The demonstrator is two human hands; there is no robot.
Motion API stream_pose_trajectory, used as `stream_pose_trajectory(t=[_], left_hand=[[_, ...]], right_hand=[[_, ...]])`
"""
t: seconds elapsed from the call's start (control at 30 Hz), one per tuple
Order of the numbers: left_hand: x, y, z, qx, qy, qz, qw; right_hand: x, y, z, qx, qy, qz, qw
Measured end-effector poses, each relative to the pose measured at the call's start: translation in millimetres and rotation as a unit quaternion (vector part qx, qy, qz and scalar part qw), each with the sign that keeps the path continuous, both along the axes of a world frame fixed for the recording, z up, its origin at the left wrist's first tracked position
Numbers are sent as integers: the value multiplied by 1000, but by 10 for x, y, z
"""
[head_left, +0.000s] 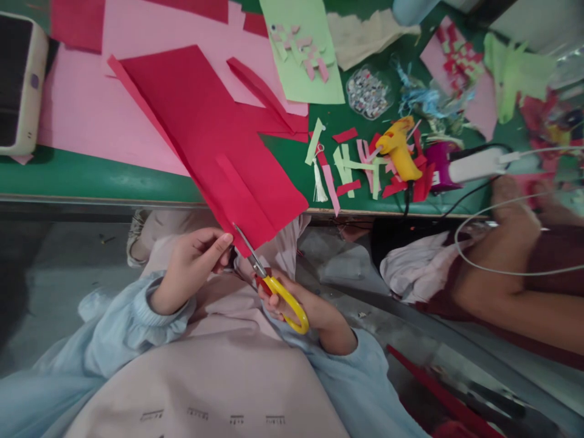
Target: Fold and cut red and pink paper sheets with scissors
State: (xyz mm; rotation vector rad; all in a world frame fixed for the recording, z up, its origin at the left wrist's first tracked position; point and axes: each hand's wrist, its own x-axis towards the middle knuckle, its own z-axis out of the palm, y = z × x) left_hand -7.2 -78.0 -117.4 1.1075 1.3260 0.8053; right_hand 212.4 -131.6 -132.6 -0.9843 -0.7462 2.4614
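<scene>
A large sheet of red paper (201, 121) hangs over the table's front edge toward my lap, with a folded strip along its left side. My left hand (201, 258) pinches the sheet's near left corner between thumb and fingers. In my right hand (283, 295) are scissors (292, 304) with yellow handles, fingers wrapped round the grips. Their blades lie against the near end of the red paper, close to my left fingertips. Whether the blades are fully closed is hard to make out.
The green table (114, 182) holds pink sheets (91, 121), a phone (18, 85), a pale green sheet (314, 55) and a tub of small beads (368, 91). A yellow glue gun (401, 149) lies among paper strips. At right rests another person's arm (506, 261) beside a white cable.
</scene>
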Motion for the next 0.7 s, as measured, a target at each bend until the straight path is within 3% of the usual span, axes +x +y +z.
stream_pose_trajectory(t=[0.17,0.33,0.7], left_hand=[[-17,-14,3,6,-1,-10,1000],[14,-11,58,1,10,-21,1000],[14,-11,66,7,22,-23,999]], right_hand=[[-9,-9,21,30,-29,13,999],[-16,-14,38,-4,-27,19,999],[-46,44,16,24,-22,33,999]])
